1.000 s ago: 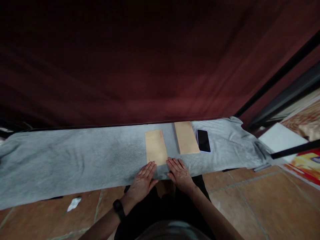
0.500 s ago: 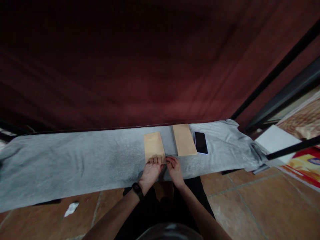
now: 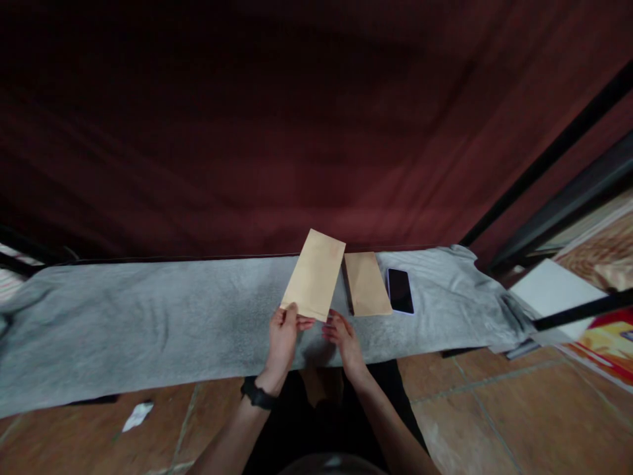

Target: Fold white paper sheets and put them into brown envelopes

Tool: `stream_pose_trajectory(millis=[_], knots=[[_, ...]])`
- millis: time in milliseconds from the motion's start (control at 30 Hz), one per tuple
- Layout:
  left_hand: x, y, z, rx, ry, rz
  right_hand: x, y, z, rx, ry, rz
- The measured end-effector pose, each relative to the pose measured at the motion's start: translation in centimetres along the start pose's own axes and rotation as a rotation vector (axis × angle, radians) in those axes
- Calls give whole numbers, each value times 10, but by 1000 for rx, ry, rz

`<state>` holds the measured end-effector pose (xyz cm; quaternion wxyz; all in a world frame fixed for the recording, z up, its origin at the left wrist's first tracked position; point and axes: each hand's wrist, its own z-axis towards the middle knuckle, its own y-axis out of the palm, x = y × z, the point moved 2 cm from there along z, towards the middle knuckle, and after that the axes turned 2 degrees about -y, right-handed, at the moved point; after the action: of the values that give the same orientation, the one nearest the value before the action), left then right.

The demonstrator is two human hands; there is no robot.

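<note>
A tan paper envelope (image 3: 315, 274) is tilted up off the grey cloth, its far end leaning right. My left hand (image 3: 284, 336) pinches its near left corner, thumb on top and fingers beneath. Just below the envelope's near right corner is my right hand (image 3: 343, 336), its fingers slightly curled and apart; whether they touch the paper I cannot tell. To the right, a stack of similar tan envelopes (image 3: 366, 284) lies flat on the cloth. Beside the stack rests a phone (image 3: 400, 291) with a dark screen.
Grey cloth (image 3: 148, 316) covers the long narrow surface before me, with a dark red curtain (image 3: 277, 165) behind it. At the right stand a dark metal bar (image 3: 583, 310), a white box (image 3: 554, 290) and a red printed package (image 3: 613, 336). White scrap paper (image 3: 138, 416) lies on the tiled floor.
The envelope has come up off the cloth in my left hand and turned, its far end swinging right. My right hand has opened slightly near its lower corner.
</note>
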<state>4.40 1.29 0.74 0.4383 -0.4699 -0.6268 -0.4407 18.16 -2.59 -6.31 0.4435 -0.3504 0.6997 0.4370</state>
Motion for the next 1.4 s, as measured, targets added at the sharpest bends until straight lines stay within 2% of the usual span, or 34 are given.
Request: stream_pose_trajectory(millis=[100,200,267,367,433,467,533,600,633,733,833,900,1033,1100,1267,1400], knots=[[-36,-2,-5,43,-175,-159,6,2,0,-13,30,-33],[-60,-6,-11,44,-246,-169,11,0,3,-29,-31,-168],[-67,-11,-17,3,-288,-138,14,-3,5,-77,-86,-316],[-70,-18,-28,-151,-348,13,14,-11,10,-77,-197,-592],[-68,-22,-35,-242,-248,232,13,-17,12,-28,-309,-773],[-64,-24,-37,-271,-124,368,12,-20,12,-8,-370,-859],[-57,-24,-38,-301,223,656,10,-24,12,16,-463,-1019],[-54,-23,-39,-340,558,939,8,-27,10,27,-482,-1163],[-55,-21,-38,-370,680,1068,7,-28,9,27,-470,-1224],[-68,-20,-35,-435,874,1350,0,-28,4,24,-429,-1368],[-82,-21,-32,-423,935,1454,-7,-28,-6,64,-463,-1449],[-87,-21,-31,-412,941,1468,-7,-28,-15,37,-562,-1442],[-87,-25,-30,-454,941,1461,3,-27,-37,-210,-824,-1353],[-86,-29,-30,-480,940,1452,10,-31,-46,-256,-887,-1363],[-86,-31,-22,-486,902,1432,14,-40,-53,-247,-902,-1425],[-81,-8,7,-527,869,1444,10,-38,-51,-248,-870,-1421]])
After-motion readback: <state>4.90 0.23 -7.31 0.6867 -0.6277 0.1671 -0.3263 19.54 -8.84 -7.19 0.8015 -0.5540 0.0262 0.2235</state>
